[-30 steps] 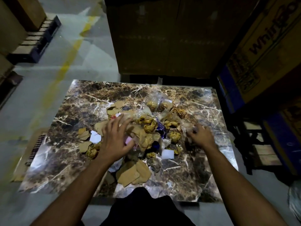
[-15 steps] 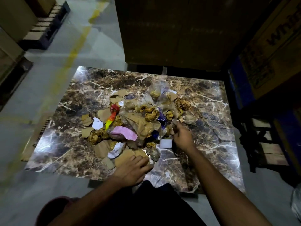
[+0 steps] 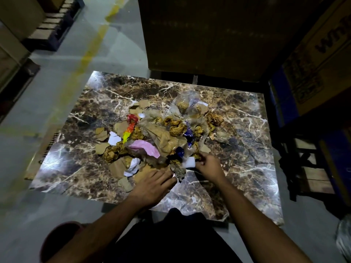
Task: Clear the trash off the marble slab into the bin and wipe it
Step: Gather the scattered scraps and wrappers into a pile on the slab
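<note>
The brown marble slab (image 3: 245,141) with white veins lies low on the floor in front of me. A trash pile (image 3: 167,133) covers its middle: crumpled brown paper, cardboard scraps, clear plastic, a pink sheet (image 3: 146,147), a red and yellow wrapper (image 3: 130,128) and blue wrappers. My left hand (image 3: 152,185) lies flat, fingers apart, on cardboard scraps at the pile's near edge. My right hand (image 3: 209,164) has its fingers pinched on crumpled trash beside a white piece (image 3: 190,162) at the pile's near right.
A reddish rounded object (image 3: 57,236), partly hidden by my left arm, sits at the bottom left on the grey floor. Large cardboard boxes (image 3: 209,35) stand behind the slab and on the right. A wooden pallet (image 3: 311,175) lies right of the slab.
My left hand came off the top of the pile back to its near edge. My right hand moved left from the pile's right side to its near edge and pinched trash.
</note>
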{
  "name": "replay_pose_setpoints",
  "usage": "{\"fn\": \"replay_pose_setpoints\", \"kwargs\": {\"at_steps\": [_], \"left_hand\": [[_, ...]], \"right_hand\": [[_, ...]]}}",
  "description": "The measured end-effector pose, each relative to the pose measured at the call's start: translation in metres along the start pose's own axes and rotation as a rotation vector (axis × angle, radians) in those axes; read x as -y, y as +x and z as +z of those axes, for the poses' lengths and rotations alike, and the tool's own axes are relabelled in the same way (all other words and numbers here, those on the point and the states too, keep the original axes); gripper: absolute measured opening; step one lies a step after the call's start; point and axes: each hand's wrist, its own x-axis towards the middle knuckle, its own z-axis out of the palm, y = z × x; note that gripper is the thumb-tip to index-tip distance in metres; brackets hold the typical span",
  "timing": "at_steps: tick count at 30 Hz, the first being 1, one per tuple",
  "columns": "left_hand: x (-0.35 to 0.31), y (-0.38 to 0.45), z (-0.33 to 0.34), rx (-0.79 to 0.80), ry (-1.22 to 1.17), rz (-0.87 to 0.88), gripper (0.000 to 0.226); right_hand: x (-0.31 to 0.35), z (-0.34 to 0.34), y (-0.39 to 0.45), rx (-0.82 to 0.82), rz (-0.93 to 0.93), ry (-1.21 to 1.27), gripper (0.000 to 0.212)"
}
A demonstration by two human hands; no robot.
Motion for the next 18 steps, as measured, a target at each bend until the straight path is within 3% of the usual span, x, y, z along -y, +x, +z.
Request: {"fn": "replay_pose_setpoints", "kwargs": {"at_steps": [4, 8, 12, 18], "left_hand": [[-0.002, -0.041, 0.003, -0.010, 0.039, -0.086, 0.042], [0.002, -0.060, 0.007, 0.030, -0.033, -0.330, 0.037], [0.001, -0.039, 0.005, 0.034, -0.117, -0.396, 0.043], [-0.002, -0.015, -0.010, -0.009, -0.134, -0.503, 0.036]], "right_hand": [[-0.014, 0.000, -0.015, -0.128, 0.092, 0.046, 0.028], [-0.013, 0.016, -0.036, 0.070, 0.076, 0.047, 0.016], [0.005, 0.039, -0.040, 0.215, -0.093, 0.009, 0.015], [0.028, 0.049, -0.027, 0.195, -0.185, -0.068, 0.025]]}}
